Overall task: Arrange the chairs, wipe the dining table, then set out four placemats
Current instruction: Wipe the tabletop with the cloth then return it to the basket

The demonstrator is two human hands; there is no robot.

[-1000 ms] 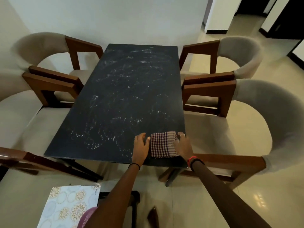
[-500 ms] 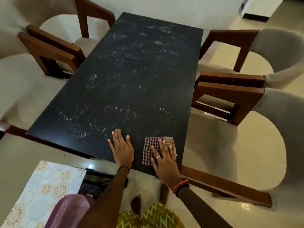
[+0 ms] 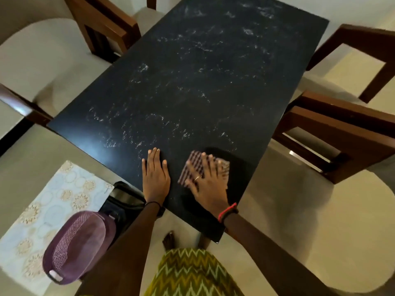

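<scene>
The dark dining table [image 3: 192, 82] carries whitish dusty smears across most of its top. My right hand [image 3: 208, 184] presses flat, fingers spread, on a folded brown-and-white checked cloth [image 3: 193, 165] near the table's near right corner. A darker, smear-free patch lies around the cloth. My left hand [image 3: 155, 175] rests flat on the table just left of the cloth, fingers straight. Floral placemats [image 3: 38, 210] lie stacked at the lower left, off the table.
Wooden chairs with beige cushions stand on both sides: two on the right [image 3: 342, 133] and one at the upper left [image 3: 100, 24]. A purple mesh basket [image 3: 77, 246] sits on the placemats. A black stool [image 3: 121, 199] stands beneath the near edge.
The camera has moved closer and tilted down. My right hand went from beside the cloth to on top of it. The left hand stayed flat on the table.
</scene>
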